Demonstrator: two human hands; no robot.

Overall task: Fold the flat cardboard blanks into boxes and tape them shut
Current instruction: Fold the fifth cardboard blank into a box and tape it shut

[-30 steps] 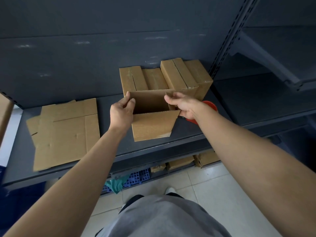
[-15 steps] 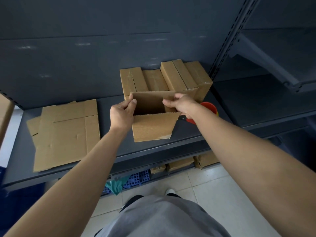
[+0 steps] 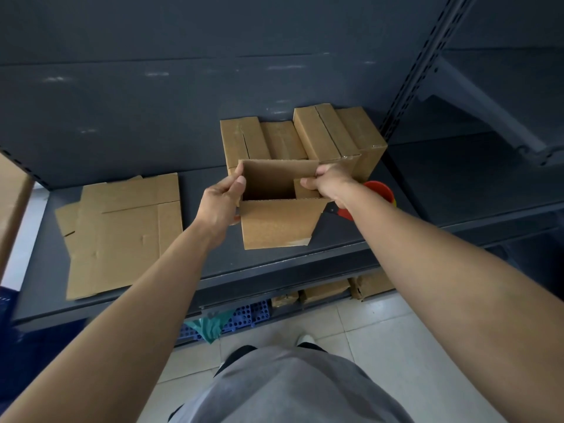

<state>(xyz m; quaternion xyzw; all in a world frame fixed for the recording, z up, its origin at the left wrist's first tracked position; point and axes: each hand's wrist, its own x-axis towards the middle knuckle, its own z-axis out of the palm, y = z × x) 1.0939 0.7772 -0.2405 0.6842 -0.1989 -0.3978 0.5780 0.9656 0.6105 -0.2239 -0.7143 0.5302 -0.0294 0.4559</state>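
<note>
Head view: one open-topped cardboard box (image 3: pixel 277 224) stands on the grey shelf (image 3: pixel 351 239), its front flap folded out. The left hand (image 3: pixel 222 203) grips its left wall and the right hand (image 3: pixel 328 183) pinches its right side flap. Behind stand at least three finished boxes (image 3: pixel 320 132). A stack of flat blanks (image 3: pixel 122 233) lies to the left, their number unclear. One red tape dispenser (image 3: pixel 380 190) sits just right.
</note>
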